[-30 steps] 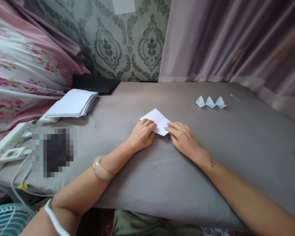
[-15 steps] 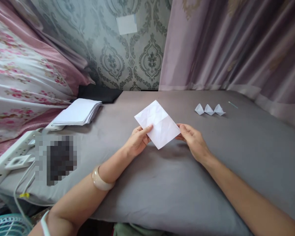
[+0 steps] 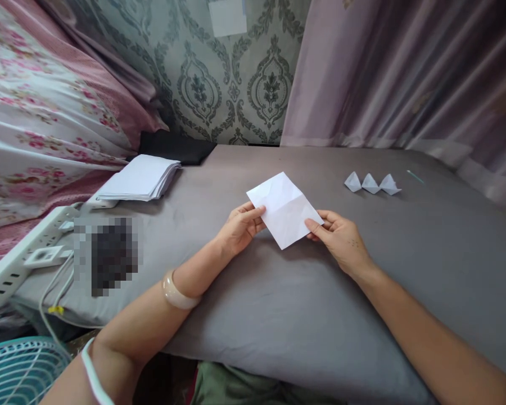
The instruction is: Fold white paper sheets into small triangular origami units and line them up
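A creased white sheet of square paper is held corner-up above the grey bed surface. My left hand pinches its left edge, thumb on top and fingers underneath. At the right corner my right hand grips it the same way, with the thumb pressed on the face. Crossing crease lines show on the paper. Beyond my right hand, three small folded paper pieces stand in a row, each with a pointed top.
A stack of white paper lies at the back left, in front of a black flat item. A white power strip with cables runs along the left edge, near a blurred-out dark patch. A fan stands lower left. A thin stick lies far right.
The view has tilted down and shifted left a little. My right thumb has moved from the corner's edge onto the paper's face. Both hands still hold the sheet.
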### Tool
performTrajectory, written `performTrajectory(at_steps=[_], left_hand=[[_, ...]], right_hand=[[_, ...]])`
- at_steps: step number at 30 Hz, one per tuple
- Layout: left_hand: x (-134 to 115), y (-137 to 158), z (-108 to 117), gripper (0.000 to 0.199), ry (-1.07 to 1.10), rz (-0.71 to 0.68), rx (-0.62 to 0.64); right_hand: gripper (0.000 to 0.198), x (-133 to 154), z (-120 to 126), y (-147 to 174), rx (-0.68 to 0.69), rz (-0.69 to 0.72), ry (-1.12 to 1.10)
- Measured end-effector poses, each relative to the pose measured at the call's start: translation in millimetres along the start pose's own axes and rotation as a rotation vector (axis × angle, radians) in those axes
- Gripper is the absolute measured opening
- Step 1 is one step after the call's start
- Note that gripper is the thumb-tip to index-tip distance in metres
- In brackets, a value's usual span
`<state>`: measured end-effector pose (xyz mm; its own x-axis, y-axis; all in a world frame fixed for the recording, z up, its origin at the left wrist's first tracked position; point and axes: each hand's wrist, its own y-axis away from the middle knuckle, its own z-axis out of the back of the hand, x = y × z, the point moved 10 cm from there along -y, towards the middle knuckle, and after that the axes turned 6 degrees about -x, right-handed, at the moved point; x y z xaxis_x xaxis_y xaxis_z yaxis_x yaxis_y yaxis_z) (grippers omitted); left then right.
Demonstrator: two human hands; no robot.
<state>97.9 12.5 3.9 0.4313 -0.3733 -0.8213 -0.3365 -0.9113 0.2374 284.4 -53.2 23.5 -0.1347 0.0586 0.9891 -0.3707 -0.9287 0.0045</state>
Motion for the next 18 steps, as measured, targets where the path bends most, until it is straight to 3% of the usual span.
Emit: performTrajectory(at_steps=[18], left_hand=[[3.8,-2.6,8.5,0.020,0.021,0.022,-0.081]], right_hand=[[0.037,-4.0,-1.2,-0.4,0.037,0.028,0.058]])
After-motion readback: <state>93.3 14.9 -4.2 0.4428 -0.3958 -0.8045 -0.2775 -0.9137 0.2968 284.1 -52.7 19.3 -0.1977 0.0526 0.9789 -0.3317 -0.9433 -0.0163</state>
